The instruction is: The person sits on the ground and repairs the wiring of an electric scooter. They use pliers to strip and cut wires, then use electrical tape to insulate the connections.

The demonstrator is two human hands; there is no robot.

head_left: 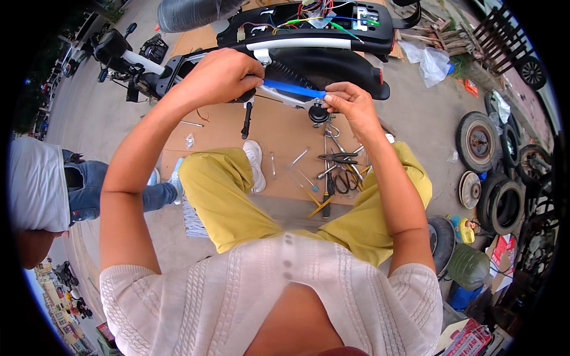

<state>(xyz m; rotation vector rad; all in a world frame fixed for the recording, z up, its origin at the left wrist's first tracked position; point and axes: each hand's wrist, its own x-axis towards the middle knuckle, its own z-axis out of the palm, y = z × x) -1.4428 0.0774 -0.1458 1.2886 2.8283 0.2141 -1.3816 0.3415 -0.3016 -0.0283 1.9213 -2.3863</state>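
Observation:
A flat, straight blue strip (pixel 292 88) spans my two hands at the side of a white-and-black electric scooter (pixel 297 44). My left hand (pixel 233 79) is closed on its left end, and my right hand (pixel 343 101) pinches the other end between thumb and fingers. Behind the strip are a black shock absorber (pixel 288 74) and a black rear fender (pixel 350 74). Loose colored wires (pixel 314 18) lie on the scooter's opened upper frame. A black stand (pixel 246 120) hangs beneath, and a round black part (pixel 317 114) sits below my right hand.
Cardboard (pixel 214 130) under me holds several pliers (pixel 337 158), wrenches and screwdrivers between my legs. Tires (pixel 477 142), a wheel hub (pixel 469 190) and jugs (pixel 466 264) crowd the right. Another person (pixel 41 184) is at the left edge. A white plastic bag (pixel 430 62) lies at back right.

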